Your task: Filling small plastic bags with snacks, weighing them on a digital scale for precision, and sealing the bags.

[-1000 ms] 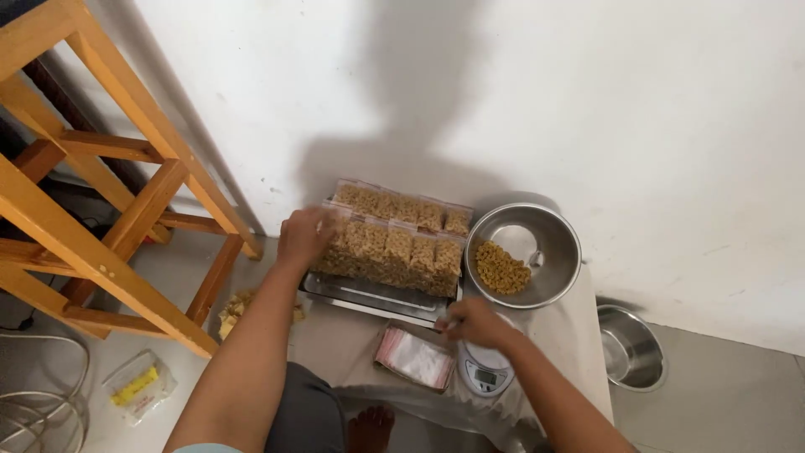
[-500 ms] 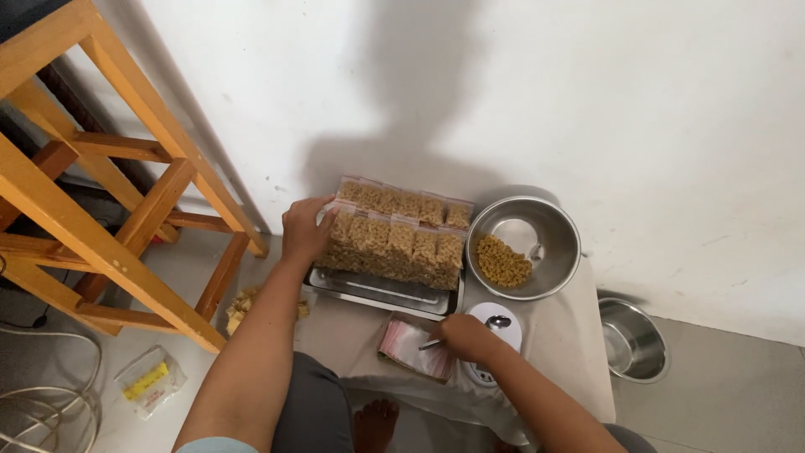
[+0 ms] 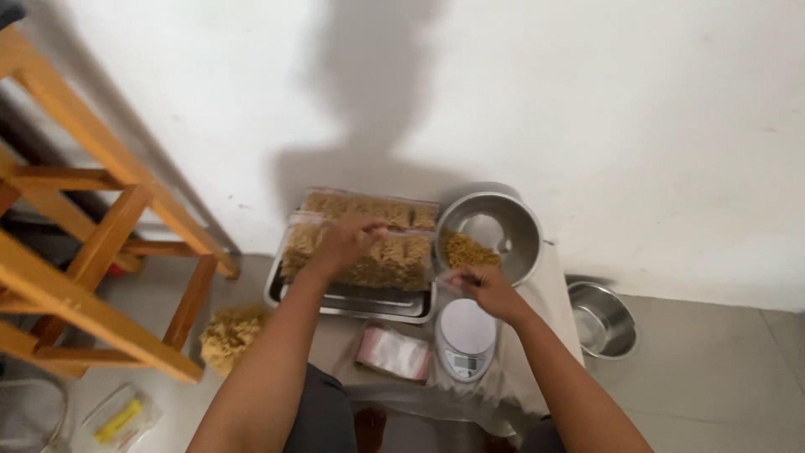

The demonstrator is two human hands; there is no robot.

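Observation:
My left hand (image 3: 348, 243) lies on top of two rows of clear packets filled with golden-brown snack (image 3: 402, 260), which stand in a flat steel tray (image 3: 352, 304). Whether it grips one is unclear. My right hand (image 3: 482, 289) hovers between a white kitchen scale (image 3: 465, 335) and a large steel bowl (image 3: 520, 226) holding loose snack (image 3: 465, 249). Its fingers are pinched on what looks like a thin clear plastic bag. A stack of flat empty bags (image 3: 394, 352) lies left of the scale.
A wooden stool frame (image 3: 101, 252) stands at the left. A loose heap of snack (image 3: 231, 335) lies on the floor beside it. A small empty steel bowl (image 3: 602, 319) sits at the right by the white wall. A clear bag with something yellow (image 3: 113, 415) lies at the bottom left.
My left hand slid from the left end of the packets to their middle. My right hand left the stack of empty bags and rose over the scale to the bowl's edge.

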